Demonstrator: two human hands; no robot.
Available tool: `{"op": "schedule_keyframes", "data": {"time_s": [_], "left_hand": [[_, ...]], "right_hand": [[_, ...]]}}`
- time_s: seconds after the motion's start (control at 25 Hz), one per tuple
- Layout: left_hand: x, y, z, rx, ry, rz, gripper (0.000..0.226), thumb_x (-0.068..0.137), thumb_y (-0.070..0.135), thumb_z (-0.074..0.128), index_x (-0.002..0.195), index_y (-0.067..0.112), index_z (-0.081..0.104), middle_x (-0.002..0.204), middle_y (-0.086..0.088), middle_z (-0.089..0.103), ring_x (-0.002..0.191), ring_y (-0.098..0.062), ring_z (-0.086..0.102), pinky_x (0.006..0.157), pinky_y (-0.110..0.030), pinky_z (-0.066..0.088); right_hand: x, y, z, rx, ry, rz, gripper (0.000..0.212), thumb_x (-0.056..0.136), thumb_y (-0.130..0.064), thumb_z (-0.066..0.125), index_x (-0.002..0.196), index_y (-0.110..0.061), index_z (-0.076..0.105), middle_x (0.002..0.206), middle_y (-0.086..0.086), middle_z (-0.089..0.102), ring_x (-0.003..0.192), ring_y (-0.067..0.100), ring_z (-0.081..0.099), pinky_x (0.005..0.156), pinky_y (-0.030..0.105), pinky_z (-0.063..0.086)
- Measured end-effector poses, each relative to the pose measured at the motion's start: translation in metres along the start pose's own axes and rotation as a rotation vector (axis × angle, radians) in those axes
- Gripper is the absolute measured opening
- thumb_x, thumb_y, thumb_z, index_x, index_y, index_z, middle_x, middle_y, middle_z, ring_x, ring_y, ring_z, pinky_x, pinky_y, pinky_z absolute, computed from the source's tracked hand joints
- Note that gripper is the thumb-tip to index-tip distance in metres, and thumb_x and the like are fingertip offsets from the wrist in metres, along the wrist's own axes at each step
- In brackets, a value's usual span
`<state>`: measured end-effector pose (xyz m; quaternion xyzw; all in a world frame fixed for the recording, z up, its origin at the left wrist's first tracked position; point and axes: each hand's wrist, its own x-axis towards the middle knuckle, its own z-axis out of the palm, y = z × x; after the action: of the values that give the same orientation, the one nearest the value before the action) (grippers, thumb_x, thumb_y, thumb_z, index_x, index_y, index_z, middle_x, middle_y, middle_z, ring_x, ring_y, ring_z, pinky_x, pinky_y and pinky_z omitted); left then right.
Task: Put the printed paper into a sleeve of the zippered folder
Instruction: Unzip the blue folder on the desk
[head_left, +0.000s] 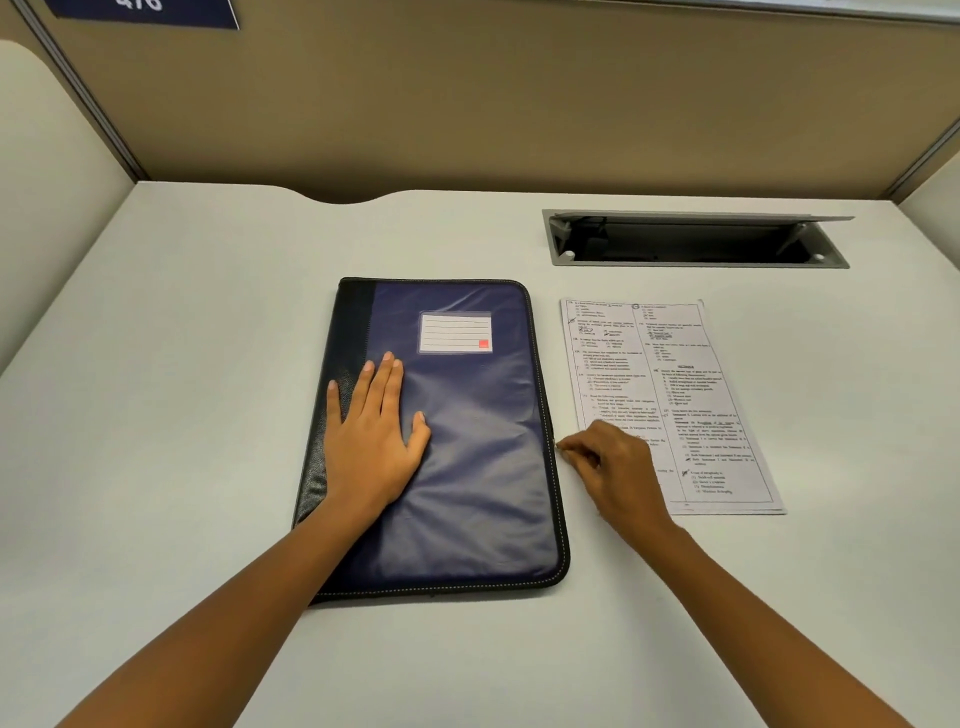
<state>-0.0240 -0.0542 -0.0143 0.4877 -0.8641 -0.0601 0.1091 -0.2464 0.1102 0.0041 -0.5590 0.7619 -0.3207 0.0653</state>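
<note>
A blue zippered folder with a black spine and a white label lies closed on the white desk. My left hand presses flat on its left part, fingers straight. My right hand is at the middle of the folder's right edge, its fingertips pinched together at the zipper there; the zipper pull itself is too small to make out. The printed paper lies flat on the desk just right of the folder, and my right hand covers part of its lower left.
A grey cable box with its lid raised is set into the desk behind the paper. Beige partition walls enclose the desk at the back and both sides. A blue sign hangs top left.
</note>
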Motion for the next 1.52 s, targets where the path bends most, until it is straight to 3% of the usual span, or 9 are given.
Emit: {"op": "schedule_keyframes", "data": {"time_s": [0.12,0.28,0.4,0.68,0.92,1.0,1.08,1.28,1.52], "left_hand": [[0.0,-0.001,0.001,0.0,0.001,0.002,0.069,0.09,0.048,0.025,0.151,0.017,0.017,0.16,0.001,0.018,0.148,-0.017,0.012,0.12,-0.049,0.004],[0.0,-0.001,0.001,0.004,0.012,0.011,0.069,0.09,0.048,0.023,0.151,0.017,0.017,0.16,0.0,0.018,0.148,-0.017,0.013,0.12,-0.049,0.004],[0.0,-0.001,0.001,0.001,0.018,0.014,0.068,0.09,0.046,0.026,0.151,0.016,0.019,0.159,0.0,0.019,0.147,-0.018,0.014,0.12,-0.049,0.004],[-0.006,-0.006,-0.01,-0.074,-0.055,0.034,0.071,0.09,0.049,0.021,0.152,0.015,0.014,0.16,-0.002,0.014,0.148,-0.018,0.008,0.12,-0.049,0.001],[-0.077,-0.023,-0.031,0.015,-0.112,0.14,0.068,0.085,0.07,0.014,0.147,0.043,0.018,0.16,0.006,0.016,0.148,-0.024,0.011,0.115,-0.058,0.0],[-0.103,-0.025,-0.036,0.059,-0.111,0.1,0.07,0.082,0.075,0.017,0.146,0.047,0.016,0.159,0.008,0.017,0.147,-0.027,0.014,0.112,-0.064,0.006],[-0.119,-0.027,-0.038,-0.012,-0.165,0.04,0.08,0.074,0.084,0.019,0.146,0.05,0.008,0.16,0.012,0.005,0.148,-0.027,0.002,0.111,-0.064,0.01],[-0.12,-0.045,-0.041,-0.066,-0.339,0.144,0.112,0.053,0.099,0.022,0.145,0.045,-0.012,0.155,0.011,-0.025,0.144,-0.026,-0.023,0.114,-0.062,0.012],[-0.132,-0.03,-0.035,0.025,-0.261,0.071,0.111,0.059,0.094,0.004,0.148,0.03,-0.011,0.16,0.003,-0.012,0.147,-0.03,-0.013,0.113,-0.062,0.015]], "right_hand": [[-0.038,-0.008,-0.009,0.022,-0.025,0.03,0.009,0.077,-0.002,0.075,0.082,-0.009,0.074,0.068,0.003,0.063,0.058,0.009,0.051,0.055,0.025,0.046],[-0.088,-0.019,-0.017,0.059,-0.076,0.082,0.017,0.074,-0.001,0.076,0.083,-0.016,0.073,0.066,-0.006,0.058,0.057,0.0,0.046,0.055,0.008,0.036],[-0.105,-0.026,-0.014,0.091,-0.07,0.11,0.02,0.074,-0.001,0.077,0.082,-0.018,0.072,0.066,-0.012,0.052,0.059,0.0,0.045,0.055,0.005,0.034],[-0.108,-0.029,-0.01,0.115,-0.014,0.133,0.019,0.073,-0.001,0.078,0.082,-0.016,0.073,0.066,-0.007,0.057,0.059,0.003,0.049,0.056,0.003,0.035],[-0.11,-0.034,-0.006,0.12,0.051,0.165,0.014,0.074,-0.004,0.078,0.083,-0.014,0.073,0.068,-0.013,0.055,0.059,-0.007,0.049,0.06,0.0,0.036],[-0.109,-0.036,-0.006,0.148,0.082,0.2,0.014,0.074,-0.005,0.078,0.081,-0.015,0.073,0.067,-0.013,0.058,0.062,-0.004,0.054,0.061,0.001,0.038],[-0.108,-0.038,-0.007,0.17,0.094,0.227,0.013,0.073,-0.006,0.079,0.08,-0.017,0.074,0.067,-0.012,0.06,0.066,0.0,0.057,0.061,0.002,0.039],[-0.112,-0.041,-0.008,0.155,0.097,0.217,0.01,0.075,-0.008,0.078,0.08,-0.015,0.073,0.068,-0.007,0.063,0.062,-0.002,0.055,0.062,0.004,0.04],[-0.117,-0.046,-0.008,0.121,0.097,0.184,0.009,0.078,-0.003,0.074,0.082,-0.011,0.073,0.07,-0.002,0.063,0.063,0.009,0.056,0.061,0.008,0.04]]}}
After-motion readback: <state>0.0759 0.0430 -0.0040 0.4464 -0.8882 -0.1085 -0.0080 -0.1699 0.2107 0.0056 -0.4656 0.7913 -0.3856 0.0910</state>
